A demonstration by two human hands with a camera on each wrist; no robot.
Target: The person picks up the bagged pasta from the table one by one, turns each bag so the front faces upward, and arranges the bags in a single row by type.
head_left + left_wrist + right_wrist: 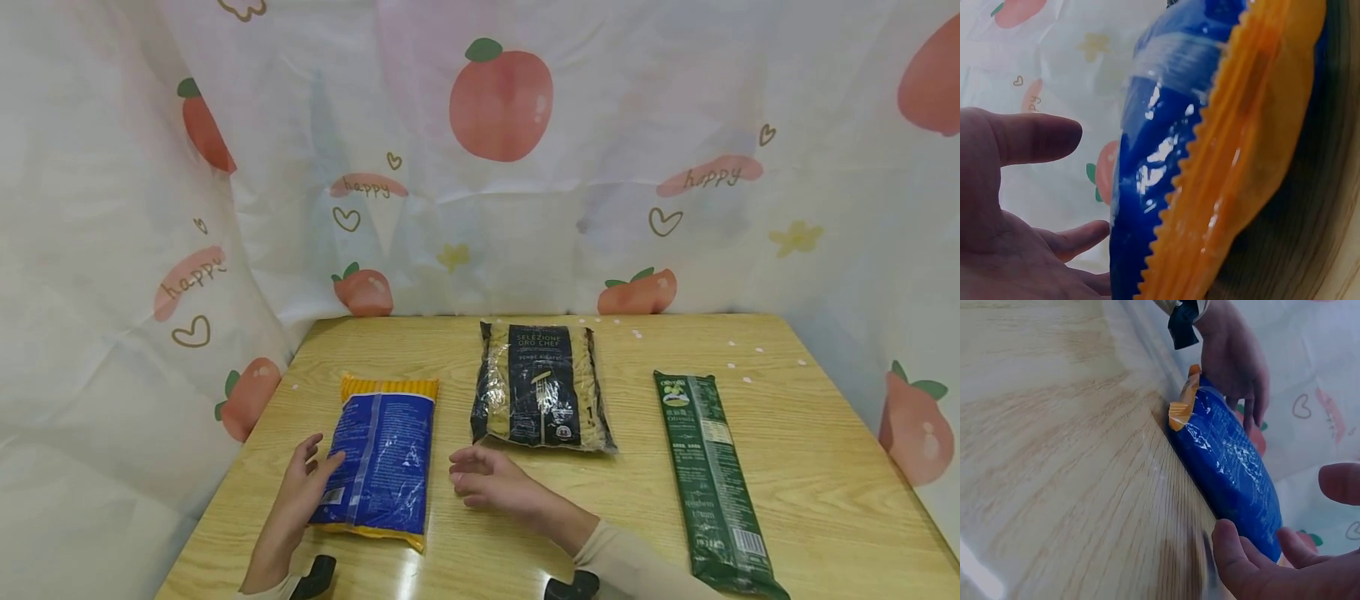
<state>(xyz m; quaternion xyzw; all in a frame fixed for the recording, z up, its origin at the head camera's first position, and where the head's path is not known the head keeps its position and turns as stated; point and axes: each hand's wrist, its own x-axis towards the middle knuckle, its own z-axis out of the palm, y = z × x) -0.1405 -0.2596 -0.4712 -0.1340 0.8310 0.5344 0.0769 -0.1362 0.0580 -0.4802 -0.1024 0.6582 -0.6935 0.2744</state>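
A blue bag (390,458) with orange ends lies back-side up on the table, left of centre. Beside its left edge is my left hand (300,492), fingers loosely spread; whether they touch the bag I cannot tell. My right hand (498,486) hovers to the right of the blue bag, palm turned towards it, fingers slightly bent and holding nothing. Just beyond that hand lies a black and clear bag of penne (540,387). In the left wrist view the bag's jagged orange seal (1210,181) stands close to the left hand (1016,194).
A long green spaghetti packet (712,475) lies at the right of the wooden table (600,533). A white fruit-print curtain (525,233) hangs behind the table and along its sides. Small white specks dot the table's far part.
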